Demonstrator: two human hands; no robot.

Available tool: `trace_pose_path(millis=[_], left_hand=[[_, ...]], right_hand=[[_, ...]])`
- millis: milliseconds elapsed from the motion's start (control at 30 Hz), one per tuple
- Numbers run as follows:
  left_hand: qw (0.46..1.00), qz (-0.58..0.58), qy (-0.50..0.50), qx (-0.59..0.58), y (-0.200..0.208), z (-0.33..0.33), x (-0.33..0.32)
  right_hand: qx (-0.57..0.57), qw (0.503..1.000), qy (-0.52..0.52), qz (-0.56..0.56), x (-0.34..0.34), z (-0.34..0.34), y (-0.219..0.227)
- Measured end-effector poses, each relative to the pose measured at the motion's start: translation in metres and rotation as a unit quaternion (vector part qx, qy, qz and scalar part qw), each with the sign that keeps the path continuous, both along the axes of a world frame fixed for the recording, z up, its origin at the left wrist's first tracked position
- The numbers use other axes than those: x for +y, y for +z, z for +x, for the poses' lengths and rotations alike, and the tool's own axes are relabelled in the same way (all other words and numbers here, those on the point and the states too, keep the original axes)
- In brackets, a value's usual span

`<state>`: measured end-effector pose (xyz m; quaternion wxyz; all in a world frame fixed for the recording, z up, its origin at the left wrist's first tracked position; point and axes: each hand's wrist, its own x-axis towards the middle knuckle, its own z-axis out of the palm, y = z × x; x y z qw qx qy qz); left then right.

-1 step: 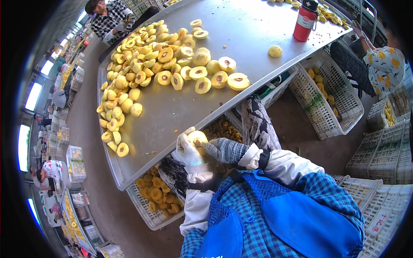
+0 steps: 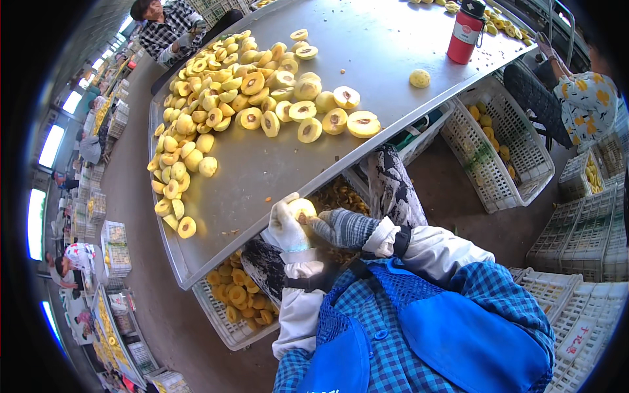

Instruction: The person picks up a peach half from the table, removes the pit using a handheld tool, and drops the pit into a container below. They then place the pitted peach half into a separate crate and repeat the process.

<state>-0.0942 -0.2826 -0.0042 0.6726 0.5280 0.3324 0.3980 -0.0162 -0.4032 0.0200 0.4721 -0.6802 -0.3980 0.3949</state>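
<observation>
In a white glove, my left hand point(image 2: 285, 226) is closed around a yellow peach half point(image 2: 301, 207) at the table's near edge. My right hand point(image 2: 343, 227), in a grey striped glove, presses its curled fingertips against the fruit's cut face. Whatever those fingers grip is hidden. Ahead on the metal table point(image 2: 262, 167) lies a heap of halved yellow peaches point(image 2: 252, 83), many cut side up with brown pit hollows. Below my left forearm, a white crate point(image 2: 230, 335) holds pitted peach halves point(image 2: 237, 295). Brown scraps point(image 2: 341, 196) fill a container under the table edge, beside my knee.
A red bottle point(image 2: 463, 33) and one lone peach half point(image 2: 419, 78) stand farther right on the table. White crates point(image 2: 498, 190) sit on the floor at right, with stacked crates point(image 2: 583, 327) near my right elbow. Co-workers sit at far left point(image 2: 171, 33) and right point(image 2: 586, 108).
My right hand has shifted slightly at the peach half, and the fruit has tilted a little in my left hand. The heap looks unchanged.
</observation>
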Motion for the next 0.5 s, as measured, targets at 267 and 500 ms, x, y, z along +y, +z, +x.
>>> trace_pose_path(millis=[267, 500], left_hand=[[0.978, -0.165, 0.086, -0.099, 0.03, 0.001, -0.006], [0.989, -0.025, 0.107, -0.102, 0.039, -0.005, -0.013]], right_hand=[[0.13, 0.991, -0.007, 0.018, 0.009, -0.011, -0.019], [0.171, 0.98, 0.098, -0.024, 0.01, -0.012, 0.018]])
